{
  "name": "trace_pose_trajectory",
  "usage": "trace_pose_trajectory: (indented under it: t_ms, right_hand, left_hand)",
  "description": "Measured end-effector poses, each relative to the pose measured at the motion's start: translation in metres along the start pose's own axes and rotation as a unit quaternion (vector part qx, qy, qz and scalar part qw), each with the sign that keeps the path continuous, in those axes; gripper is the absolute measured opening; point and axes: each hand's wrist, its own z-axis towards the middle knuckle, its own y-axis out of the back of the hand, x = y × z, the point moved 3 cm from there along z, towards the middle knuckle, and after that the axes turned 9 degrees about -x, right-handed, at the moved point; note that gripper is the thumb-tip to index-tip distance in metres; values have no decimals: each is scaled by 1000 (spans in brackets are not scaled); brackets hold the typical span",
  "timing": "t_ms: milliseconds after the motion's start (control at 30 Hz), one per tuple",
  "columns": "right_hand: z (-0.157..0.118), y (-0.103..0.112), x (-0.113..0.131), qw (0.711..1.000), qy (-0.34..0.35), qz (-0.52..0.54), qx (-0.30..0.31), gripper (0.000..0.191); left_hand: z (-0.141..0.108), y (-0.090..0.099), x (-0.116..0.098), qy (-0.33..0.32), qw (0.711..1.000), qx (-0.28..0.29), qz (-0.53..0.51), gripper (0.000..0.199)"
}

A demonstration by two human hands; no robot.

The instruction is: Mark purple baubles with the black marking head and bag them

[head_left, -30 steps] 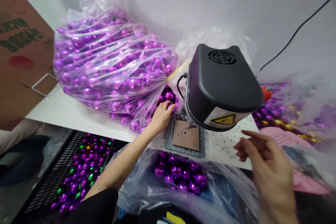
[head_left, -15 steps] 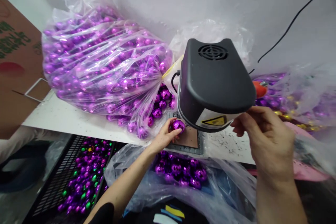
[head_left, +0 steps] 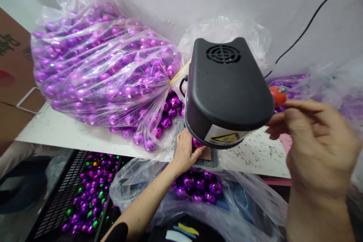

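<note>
Under the front edge of a black machine head (head_left: 228, 87) with a fan grille, my left hand (head_left: 185, 148) closes round a shiny purple faceted ball (head_left: 197, 142). The machine partly hides the ball. Below it lies a brown pad (head_left: 206, 154) in a grey frame on the table. My right hand (head_left: 312, 132) is beside the machine's right side, its fingers loosely bent and apart. The index fingertip lies close by a red-orange knob (head_left: 278, 96); whether it touches cannot be made out. Nothing shows in that hand.
A large clear bag (head_left: 104, 72) of purple balls fills the left of the white table (head_left: 68, 126). More purple balls (head_left: 198, 185) rest in plastic at my lap. A black crate (head_left: 61, 193) holds small purple and green balls. A cardboard box (head_left: 14, 72) stands far left.
My left hand has carried the purple ball slightly further under the machine head. My right hand has moved right, from the machine's front corner to near the knob. The view has shifted a little.
</note>
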Motion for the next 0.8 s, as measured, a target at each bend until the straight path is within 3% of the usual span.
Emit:
trace_pose_trajectory:
  t_ms: [67,133,200,267,400,533,600,667,800]
  right_hand:
    - [9,-8,19,999,49,3,15,39]
    - [18,-21,35,992,99,-24,69,45]
    - [25,-34,45,979,149,-69,118,51]
    - [29,-42,49,966,192,-121,127,50]
    - [18,-37,45,946,250,-196,62,31]
    - [-18,-18,36,916,328,-228,-32,13]
    - [-37,-11,28,920,317,-226,-54,9]
    - [-51,-6,18,934,279,-215,-57,16]
    - [-70,-1,-7,955,235,-179,-2,24]
  left_hand:
    - [1,-3,1,-9,1000,26,-7,36]
    - [2,-3,2,-9,999,39,-7,36]
    - [2,-1,3,-8,999,34,-7,37]
    - [2,-1,3,-5,1000,24,-10,37]
    - [0,-2,3,3,999,18,-27,38]
    - [-3,-1,4,-1,999,-19,-51,45]
    - [-3,-1,4,-4,998,-23,-51,45]
    - [-2,-1,3,-9,998,-17,-52,46]
    - [-1,1,1,-15,998,-14,-56,48]
